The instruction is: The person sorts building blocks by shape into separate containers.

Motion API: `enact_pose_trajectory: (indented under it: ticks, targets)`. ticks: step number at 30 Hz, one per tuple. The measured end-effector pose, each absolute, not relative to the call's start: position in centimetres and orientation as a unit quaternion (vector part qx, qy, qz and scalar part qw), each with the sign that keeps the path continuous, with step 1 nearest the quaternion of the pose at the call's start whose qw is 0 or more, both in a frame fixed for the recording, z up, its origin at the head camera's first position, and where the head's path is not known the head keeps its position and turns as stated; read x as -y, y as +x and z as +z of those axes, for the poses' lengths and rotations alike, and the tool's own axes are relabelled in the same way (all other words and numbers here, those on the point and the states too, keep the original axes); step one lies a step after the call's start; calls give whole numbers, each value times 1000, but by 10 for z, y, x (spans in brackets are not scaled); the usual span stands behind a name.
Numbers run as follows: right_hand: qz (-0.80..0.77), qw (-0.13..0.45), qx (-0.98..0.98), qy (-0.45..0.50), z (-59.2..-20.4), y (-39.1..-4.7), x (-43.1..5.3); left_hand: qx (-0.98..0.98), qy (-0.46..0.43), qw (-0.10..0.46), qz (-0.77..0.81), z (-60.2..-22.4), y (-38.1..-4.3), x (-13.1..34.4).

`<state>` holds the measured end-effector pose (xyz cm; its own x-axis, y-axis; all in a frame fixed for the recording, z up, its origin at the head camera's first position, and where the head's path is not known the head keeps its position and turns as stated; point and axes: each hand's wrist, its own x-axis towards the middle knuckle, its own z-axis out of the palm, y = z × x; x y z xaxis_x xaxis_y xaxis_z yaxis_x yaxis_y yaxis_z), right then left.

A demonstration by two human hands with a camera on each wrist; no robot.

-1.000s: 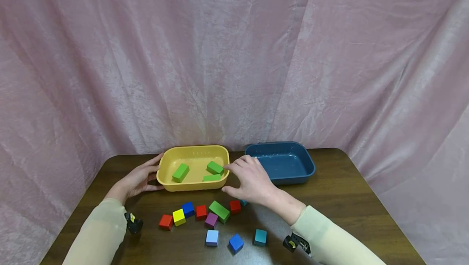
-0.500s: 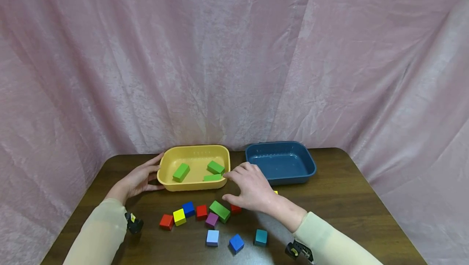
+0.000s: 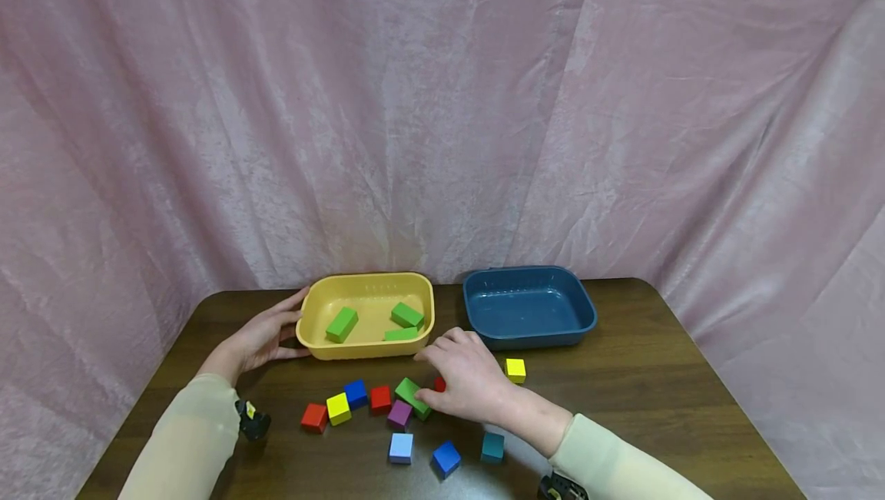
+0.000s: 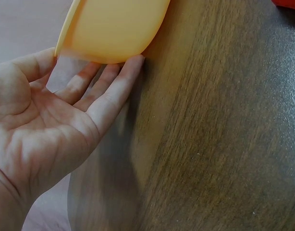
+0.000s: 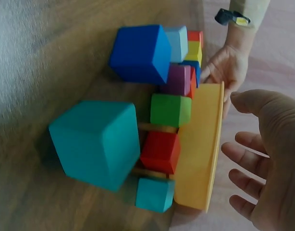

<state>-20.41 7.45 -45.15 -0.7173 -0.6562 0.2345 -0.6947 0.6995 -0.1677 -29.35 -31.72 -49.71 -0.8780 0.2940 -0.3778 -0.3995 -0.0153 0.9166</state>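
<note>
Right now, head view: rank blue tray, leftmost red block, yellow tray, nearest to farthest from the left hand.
1. Yellow tray: touched by the left hand.
2. Leftmost red block: front left.
3. Blue tray: beyond, to the right.

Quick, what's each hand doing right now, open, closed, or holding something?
Left hand: open, touching the end of the yellow tray.
Right hand: open, holding nothing, near the green block outside the yellow tray.
</note>
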Motion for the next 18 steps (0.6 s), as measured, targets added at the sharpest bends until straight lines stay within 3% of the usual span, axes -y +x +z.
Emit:
enact_pose_trajectory:
  ticks: [18]
  targets:
    - [112,63,932,338,-470,-190,-58,-659,-36,242,712,-498,-293,318]
